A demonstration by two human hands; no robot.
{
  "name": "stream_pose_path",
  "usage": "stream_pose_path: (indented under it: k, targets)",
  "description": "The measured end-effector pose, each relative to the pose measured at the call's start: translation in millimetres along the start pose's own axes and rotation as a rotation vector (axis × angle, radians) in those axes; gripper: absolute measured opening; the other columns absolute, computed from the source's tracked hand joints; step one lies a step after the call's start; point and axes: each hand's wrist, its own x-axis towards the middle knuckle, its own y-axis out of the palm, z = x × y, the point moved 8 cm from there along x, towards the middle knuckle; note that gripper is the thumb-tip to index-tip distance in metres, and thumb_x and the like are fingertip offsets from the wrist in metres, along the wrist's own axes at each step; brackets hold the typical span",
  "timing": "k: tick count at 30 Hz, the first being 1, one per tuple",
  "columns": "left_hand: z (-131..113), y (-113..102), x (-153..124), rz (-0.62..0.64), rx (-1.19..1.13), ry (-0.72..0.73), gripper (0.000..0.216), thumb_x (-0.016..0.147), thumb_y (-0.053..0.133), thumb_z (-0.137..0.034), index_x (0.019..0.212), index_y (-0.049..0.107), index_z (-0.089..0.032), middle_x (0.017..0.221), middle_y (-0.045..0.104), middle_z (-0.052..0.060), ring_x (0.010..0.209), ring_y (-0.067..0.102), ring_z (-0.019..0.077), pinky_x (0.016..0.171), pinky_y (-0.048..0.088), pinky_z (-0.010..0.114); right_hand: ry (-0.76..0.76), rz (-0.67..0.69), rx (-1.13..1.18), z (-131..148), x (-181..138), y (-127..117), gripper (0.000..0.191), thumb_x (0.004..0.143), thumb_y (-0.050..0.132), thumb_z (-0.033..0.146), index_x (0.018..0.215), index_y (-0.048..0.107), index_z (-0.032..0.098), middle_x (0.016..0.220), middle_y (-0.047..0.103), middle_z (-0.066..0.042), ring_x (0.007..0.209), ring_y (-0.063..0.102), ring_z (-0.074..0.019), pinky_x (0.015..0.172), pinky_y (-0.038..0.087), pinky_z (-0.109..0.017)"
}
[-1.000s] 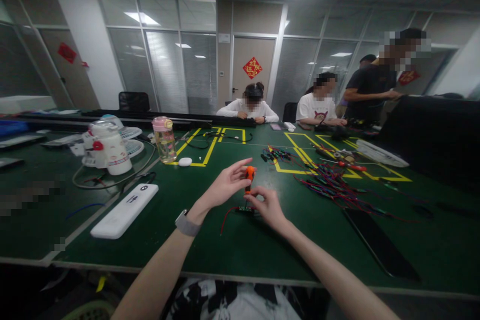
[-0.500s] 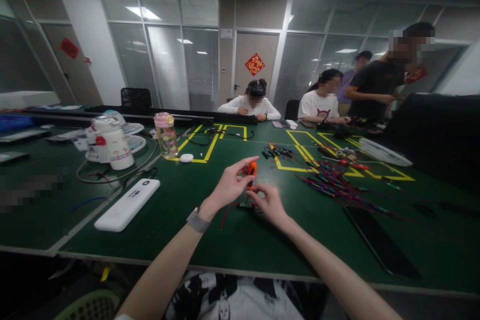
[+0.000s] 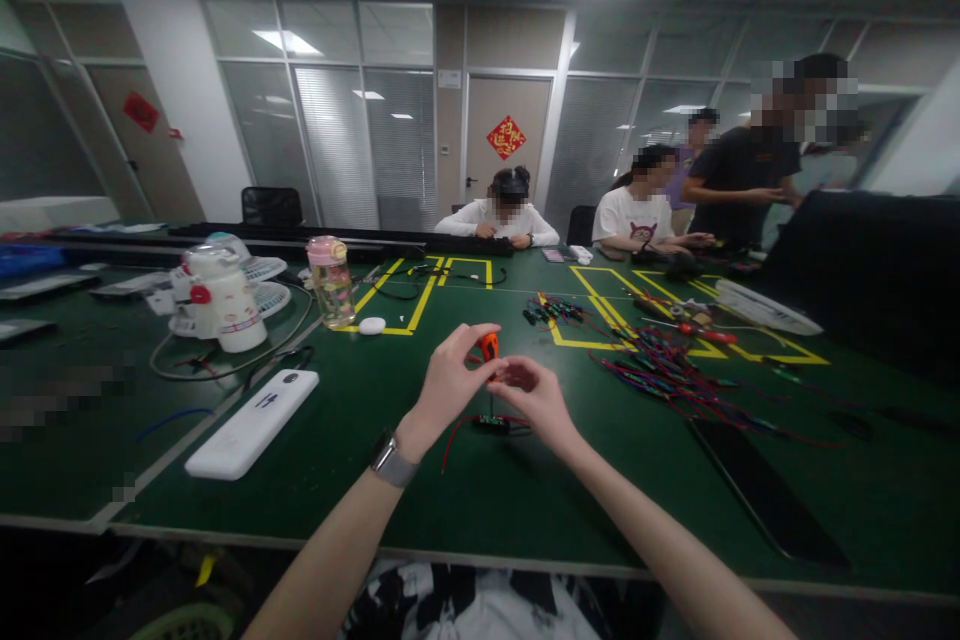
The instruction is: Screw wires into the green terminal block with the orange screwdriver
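Note:
An orange-and-black screwdriver (image 3: 490, 347) stands nearly upright in front of me, its thin shaft pointing down. My left hand (image 3: 450, 375) has its thumb and fingers closed around the handle. Just below, my right hand (image 3: 538, 405) pinches the lower part of the screwdriver; its fingertips partly cover that spot. Under the hands is a small green circuit board (image 3: 493, 423) with red and black wires, and the shaft's tip appears to meet it. I cannot tell whether the tip sits in a screw.
Right of my hands lies a heap of wired circuit boards (image 3: 667, 365), with a black phone (image 3: 765, 490) nearer me. A white power bank (image 3: 251, 425), a pink-lidded bottle (image 3: 331, 285) and a white jug (image 3: 225, 300) stand or lie leftward. Several people sit or stand across the green table (image 3: 420, 520).
My hands and the screwdriver have shifted slightly left and down in view. The handle sits lower between my fingers, and the shaft above the board shows more plainly. The camera has tilted up slightly.

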Motion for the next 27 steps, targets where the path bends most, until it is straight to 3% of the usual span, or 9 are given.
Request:
stream_pose_path:
  k: [6, 11, 16, 19, 22, 27]
  targets:
    - [-8.0, 0.5, -0.8, -0.042, 0.035, 0.091, 0.031, 0.088, 0.061, -0.026, 0.119, 0.06, -0.025, 0.11, 0.062, 0.006, 0.104, 0.06, 0.0208, 0.092, 0.05, 0.036, 0.002, -0.047, -0.007, 1.0, 9.7, 1.6, 0.024, 0.061, 0.079, 0.03, 0.068, 0.06, 0.017, 0.064, 0.062, 0.001, 0.062, 0.057, -0.0153, 0.063, 0.047, -0.028]
    - [-15.5, 3.3, -2.8, -0.021, -0.172, 0.099, 0.024, 0.096, 0.046, -0.023, 0.114, 0.063, -0.022, 0.122, 0.064, 0.007, 0.116, 0.058, 0.0196, 0.102, 0.044, 0.035, 0.08, 0.06, 0.015, -2.8, 12.0, 3.7, 0.031, 0.058, 0.081, 0.031, 0.063, 0.054, 0.018, 0.061, 0.058, 0.002, 0.059, 0.053, -0.0146, 0.06, 0.044, -0.028]
    - [-2.7, 15.4, -2.8, 0.036, -0.518, -0.096, 0.023, 0.094, 0.051, -0.025, 0.113, 0.062, -0.018, 0.116, 0.068, 0.009, 0.102, 0.066, 0.0194, 0.091, 0.052, 0.033, 0.077, 0.136, -0.016, 1.7, 13.5, 3.7, 0.033, 0.06, 0.081, 0.034, 0.061, 0.052, 0.018, 0.063, 0.057, 0.002, 0.061, 0.053, -0.0148, 0.062, 0.043, -0.028]
    - [0.1, 21.6, -1.2, 0.095, -0.634, -0.142, 0.027, 0.094, 0.05, -0.024, 0.118, 0.06, -0.018, 0.116, 0.068, 0.009, 0.101, 0.067, 0.0185, 0.092, 0.052, 0.033, 0.06, 0.152, -0.005, 6.2, 15.3, 3.3, 0.035, 0.06, 0.082, 0.036, 0.062, 0.053, 0.018, 0.066, 0.058, 0.002, 0.062, 0.053, -0.0144, 0.062, 0.043, -0.028]
    - [1.6, 21.5, 1.4, 0.111, -0.602, -0.129, 0.032, 0.092, 0.051, -0.021, 0.123, 0.06, -0.019, 0.113, 0.067, 0.008, 0.099, 0.066, 0.0179, 0.091, 0.051, 0.032, 0.073, 0.188, 0.012, 8.5, 16.2, 4.1, 0.031, 0.062, 0.081, 0.035, 0.065, 0.056, 0.017, 0.065, 0.059, 0.002, 0.061, 0.054, -0.0139, 0.062, 0.042, -0.028]
    - [3.2, 11.9, 5.3, -0.002, -0.403, -0.064, 0.023, 0.086, 0.058, -0.015, 0.108, 0.067, -0.019, 0.1, 0.064, 0.005, 0.09, 0.063, 0.0161, 0.084, 0.052, 0.029, 0.085, 0.254, 0.001, 8.3, 14.7, 7.4, 0.025, 0.067, 0.077, 0.035, 0.069, 0.061, 0.016, 0.067, 0.062, 0.001, 0.064, 0.056, -0.0151, 0.064, 0.044, -0.028]
